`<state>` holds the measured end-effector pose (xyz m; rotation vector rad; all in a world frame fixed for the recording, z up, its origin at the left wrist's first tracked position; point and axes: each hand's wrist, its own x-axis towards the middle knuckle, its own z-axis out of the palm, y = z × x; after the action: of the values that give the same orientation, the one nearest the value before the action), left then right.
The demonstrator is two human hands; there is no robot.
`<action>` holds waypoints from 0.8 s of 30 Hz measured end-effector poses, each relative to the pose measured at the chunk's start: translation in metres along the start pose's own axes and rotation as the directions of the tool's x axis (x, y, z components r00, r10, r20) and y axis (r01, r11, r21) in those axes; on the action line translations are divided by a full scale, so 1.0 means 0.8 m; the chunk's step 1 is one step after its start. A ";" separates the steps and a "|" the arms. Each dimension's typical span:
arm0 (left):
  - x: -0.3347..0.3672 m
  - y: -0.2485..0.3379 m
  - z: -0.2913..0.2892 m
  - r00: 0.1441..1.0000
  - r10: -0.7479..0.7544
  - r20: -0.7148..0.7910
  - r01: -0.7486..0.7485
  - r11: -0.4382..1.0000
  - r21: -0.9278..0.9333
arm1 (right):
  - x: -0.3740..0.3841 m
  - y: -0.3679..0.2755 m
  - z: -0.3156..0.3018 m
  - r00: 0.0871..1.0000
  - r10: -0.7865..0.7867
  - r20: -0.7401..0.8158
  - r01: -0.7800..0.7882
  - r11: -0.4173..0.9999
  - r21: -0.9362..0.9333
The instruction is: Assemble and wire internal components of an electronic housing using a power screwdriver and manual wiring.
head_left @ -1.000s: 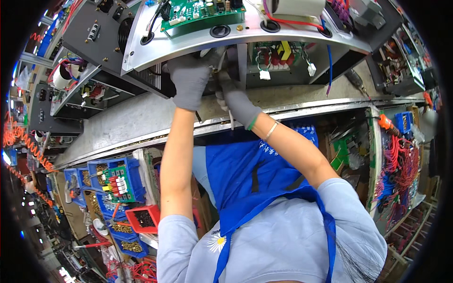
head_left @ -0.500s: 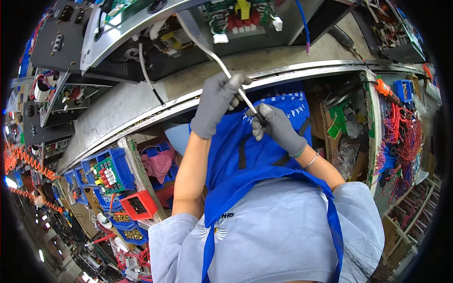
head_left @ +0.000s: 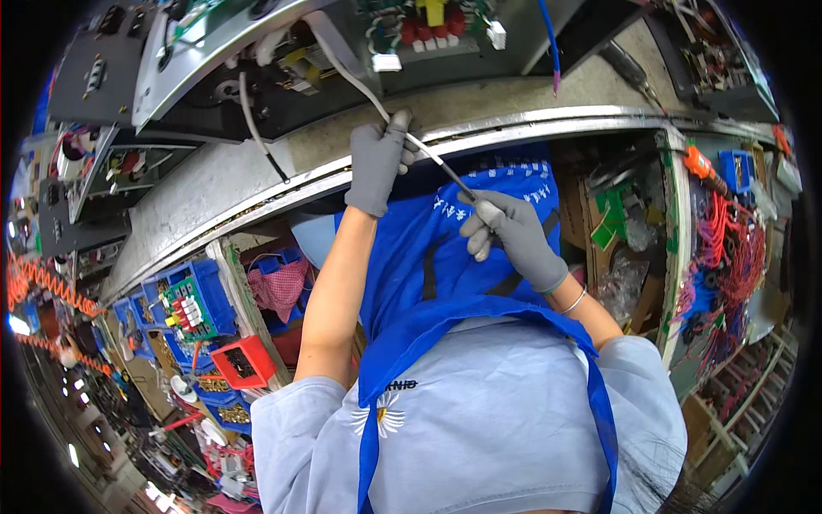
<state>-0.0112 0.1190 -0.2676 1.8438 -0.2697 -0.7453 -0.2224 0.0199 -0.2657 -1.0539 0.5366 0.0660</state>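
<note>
A white cable (head_left: 353,80) comes out of the open metal chassis (head_left: 201,73) and runs down past the bench edge. My left hand (head_left: 378,164), in a grey glove, is closed around the cable near that edge. Farther along, the cable turns dark grey toward its end, and there my right hand (head_left: 512,233), also gloved in grey, pinches it between thumb and fingers. The tip itself is hidden in the right glove. A second white cable (head_left: 254,128) with a black end hangs from the chassis onto the bench, apart from both hands.
Green circuit boards (head_left: 419,32) sit inside the chassis, and a blue wire (head_left: 550,38) hangs at its right. A soldering iron (head_left: 629,70) lies on the metal bench (head_left: 505,98). Blue parts bins (head_left: 210,295) and a red bin (head_left: 244,361) stand left; wire bundles (head_left: 735,244) hang right.
My left hand has shifted slightly left and its grip on the cable is kept. My right hand has slid toward the cable's end, so a dark grey stretch now shows between the hands.
</note>
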 end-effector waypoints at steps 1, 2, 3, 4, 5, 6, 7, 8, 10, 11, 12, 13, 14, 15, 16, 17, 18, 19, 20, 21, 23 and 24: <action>0.003 -0.002 -0.001 0.999 -0.043 -0.032 0.046 0.996 0.079 | 0.004 0.006 0.000 0.997 0.010 -0.074 -0.010 1.000 -0.001; 0.003 -0.009 -0.001 0.998 -0.031 -0.055 0.035 0.997 0.069 | 0.005 0.009 -0.004 0.999 0.001 -0.054 -0.002 1.000 -0.018; 0.004 -0.020 0.000 1.000 -0.021 0.014 0.021 1.000 0.009 | 0.005 0.011 -0.011 0.997 0.038 -0.066 -0.040 0.999 -0.019; 0.001 -0.021 0.001 0.996 -0.006 0.084 0.011 0.999 -0.052 | 0.005 0.006 -0.014 0.994 0.076 -0.081 -0.078 0.997 -0.021; -0.001 -0.021 0.000 0.987 0.007 0.162 0.013 0.993 -0.120 | 0.001 -0.003 -0.014 0.996 0.065 -0.063 -0.068 0.997 -0.044; -0.011 -0.021 -0.002 0.971 0.019 0.238 0.025 0.983 -0.182 | -0.005 -0.008 -0.011 0.997 0.062 -0.046 -0.064 0.996 -0.059; -0.025 -0.018 -0.002 0.956 0.012 0.292 0.060 0.970 -0.237 | -0.013 -0.012 -0.008 0.998 0.043 -0.052 -0.049 0.991 -0.128; -0.030 -0.018 -0.004 0.940 0.003 0.341 0.103 0.950 -0.295 | -0.017 -0.014 -0.006 0.998 0.023 -0.058 -0.035 0.980 -0.197; -0.039 -0.008 -0.006 0.912 0.111 0.395 0.035 0.938 -0.345 | -0.025 -0.016 -0.001 0.999 0.020 -0.035 -0.029 0.966 -0.257; -0.040 -0.005 -0.007 0.898 0.107 0.427 0.062 0.929 -0.364 | -0.030 -0.019 0.002 0.996 0.037 -0.083 -0.059 0.955 -0.290; -0.039 -0.005 -0.006 0.905 0.120 0.408 0.052 0.921 -0.387 | -0.031 -0.024 0.005 0.991 0.045 -0.130 -0.085 0.942 -0.325; -0.038 -0.003 -0.004 0.901 0.072 0.427 0.079 0.942 -0.326 | -0.031 -0.027 0.007 0.979 0.050 -0.196 -0.116 0.934 -0.339; -0.036 -0.002 -0.001 0.896 0.024 0.443 0.105 0.959 -0.264 | -0.024 -0.029 0.004 0.982 0.049 -0.185 -0.115 0.923 -0.367; -0.034 -0.003 0.003 0.904 0.047 0.425 0.069 0.965 -0.254 | -0.017 -0.026 -0.004 0.969 0.050 -0.242 -0.145 0.908 -0.393; -0.029 -0.006 0.005 0.916 0.062 0.397 0.024 0.978 -0.209 | -0.008 -0.025 -0.009 0.954 0.046 -0.295 -0.173 0.891 -0.419; -0.025 -0.009 0.003 0.917 0.046 0.395 0.045 0.975 -0.216 | 0.002 -0.024 -0.010 0.957 0.015 -0.289 -0.146 0.887 -0.439; -0.018 -0.014 -0.001 0.917 0.031 0.398 0.062 0.974 -0.218 | 0.010 -0.027 -0.008 0.960 0.004 -0.280 -0.138 0.877 -0.460; -0.016 -0.023 -0.005 0.929 0.028 0.368 0.081 0.957 -0.277 | 0.016 -0.032 -0.007 0.967 -0.024 -0.255 -0.117 0.845 -0.522; -0.019 -0.035 -0.011 0.940 0.021 0.340 0.100 0.937 -0.335 | 0.021 -0.038 -0.005 0.973 -0.048 -0.228 -0.095 0.810 -0.579; -0.032 -0.040 -0.020 0.958 0.077 0.277 0.050 0.903 -0.426 | 0.024 -0.044 -0.004 0.980 -0.049 -0.194 -0.073 0.813 -0.577; -0.053 -0.043 -0.044 0.992 0.113 0.056 -0.062 0.825 -0.561 | 0.029 -0.058 -0.002 0.974 -0.149 -0.172 0.027 0.827 -0.562; -0.060 -0.049 -0.059 0.982 0.154 -0.109 -0.189 0.769 -0.611 | 0.032 -0.063 0.001 0.961 -0.238 -0.141 0.128 0.834 -0.537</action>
<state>-0.0264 0.1951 -0.2750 1.1847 -0.1305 -0.5642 -0.1850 -0.0101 -0.2361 -1.6602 0.6149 -0.0726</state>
